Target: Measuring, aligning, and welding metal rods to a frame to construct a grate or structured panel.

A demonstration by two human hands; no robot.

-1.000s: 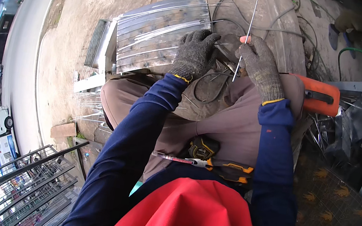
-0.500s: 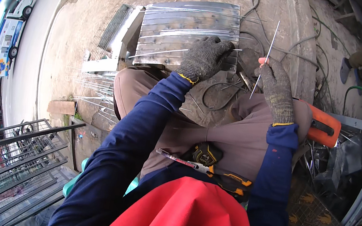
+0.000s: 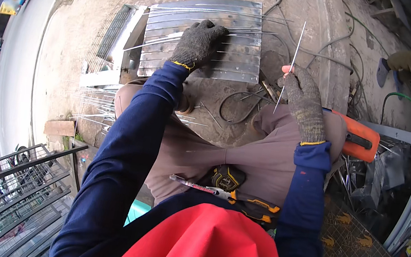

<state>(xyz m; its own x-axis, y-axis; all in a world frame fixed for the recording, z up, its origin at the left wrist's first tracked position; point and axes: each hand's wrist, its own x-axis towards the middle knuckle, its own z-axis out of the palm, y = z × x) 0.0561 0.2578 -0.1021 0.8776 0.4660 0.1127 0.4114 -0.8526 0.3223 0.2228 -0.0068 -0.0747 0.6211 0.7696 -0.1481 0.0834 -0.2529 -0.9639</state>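
My left hand [image 3: 199, 46], in a dark grey knit glove, reaches over a low slatted metal stand [image 3: 234, 67]. Its fingers curl down onto several thin metal rods [image 3: 250, 31], which stick out on both sides of the glove; the fingertips are hidden. My right hand [image 3: 301, 92], gloved alike with bare tips showing at thumb and finger, is raised above my right knee. Between those tips it pinches one thin metal rod [image 3: 298, 43], tilted steeply and apart from the stand.
More rods [image 3: 96, 106] lie on the ground to the left. Dark cables [image 3: 243, 110] loop beyond my knees. An orange tool case [image 3: 360, 138] stands by my right knee. Across my lap rest a tape measure [image 3: 227, 178], a marker [image 3: 191, 184] and yellow-black-handled tools [image 3: 258, 204]. Another person's feet [image 3: 384, 70] show at far right.
My left hand has moved left and slightly farther, from the stand's near right side onto the rods around its middle. The right hand still holds its rod. The whole view has shifted slightly.
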